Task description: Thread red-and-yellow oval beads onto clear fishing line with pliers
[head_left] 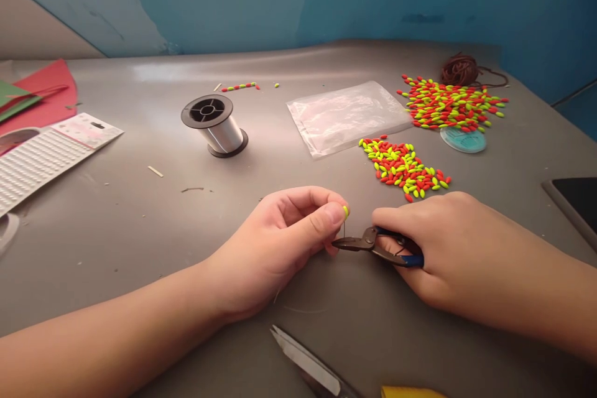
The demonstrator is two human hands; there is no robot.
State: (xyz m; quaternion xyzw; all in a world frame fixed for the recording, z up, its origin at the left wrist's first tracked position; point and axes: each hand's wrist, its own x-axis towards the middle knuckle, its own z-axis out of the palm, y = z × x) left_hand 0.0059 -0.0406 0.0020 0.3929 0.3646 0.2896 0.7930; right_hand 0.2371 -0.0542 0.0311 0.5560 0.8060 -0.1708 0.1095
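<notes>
My left hand point(298, 230) pinches a yellow-green oval bead point(346, 211) between thumb and forefinger. A thin dark wire or thread point(344, 230) runs down from the bead. My right hand point(443, 236) is closed around blue-handled pliers point(368, 240), whose jaws meet the lower end of that wire beside my left fingers. Whether the jaws grip the wire is too small to tell. Just beyond my hands lies a pile of red and yellow-green beads point(401, 165). A thin clear strand point(305, 310) shows below my left hand.
A spool of clear line point(221, 134) stands at centre left. Behind the beads are a clear plastic bag point(347, 115), a larger bead heap point(450, 106), a teal disc point(464, 140) and brown cord point(459, 69). Scissors point(308, 364) lie in front; a pearl-sticker card point(56, 158) is left.
</notes>
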